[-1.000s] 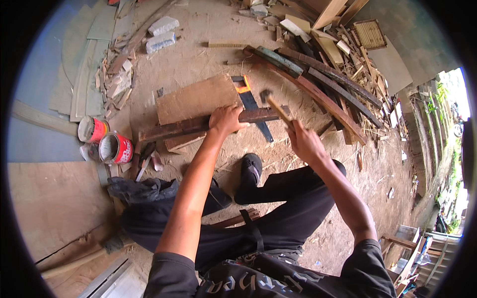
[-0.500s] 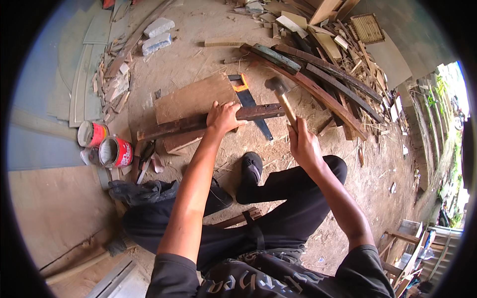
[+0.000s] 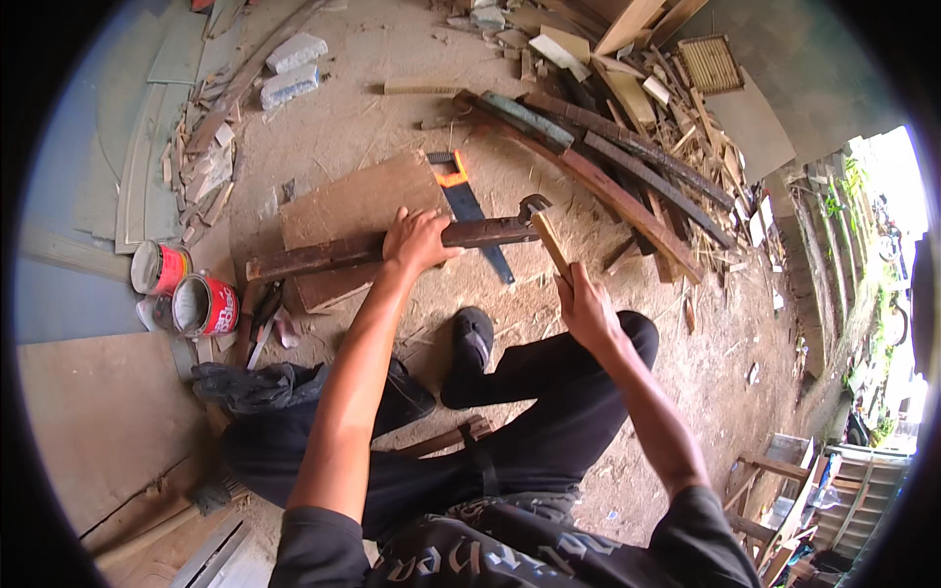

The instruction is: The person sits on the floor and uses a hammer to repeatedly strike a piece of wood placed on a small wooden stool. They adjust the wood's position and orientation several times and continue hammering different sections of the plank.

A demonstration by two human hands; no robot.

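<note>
A dark brown wooden beam (image 3: 328,255) lies crosswise in front of me over a wider brown board (image 3: 358,201). My left hand (image 3: 417,238) is wrapped over the beam near its middle and grips it. In my right hand (image 3: 586,306) is the pale wooden handle of a hammer (image 3: 551,243). The hammer's dark head is at the beam's right end; whether it touches the wood I cannot tell. Beneath the beam, a handsaw (image 3: 463,201) with an orange and black handle lies on the ground, its blade partly covered.
Two red-labelled cans (image 3: 204,306) stand at the left beside a grey sheet. Long timber beams (image 3: 627,196) and a heap of wood scraps lie at the far right. Pale blocks (image 3: 291,85) sit at the far left. My shoe (image 3: 472,338) is just nearer than the beam.
The hammer's head has swung down to the beam's right end from a raised position. My left hand keeps its hold on the beam. The whole view has shifted slightly.
</note>
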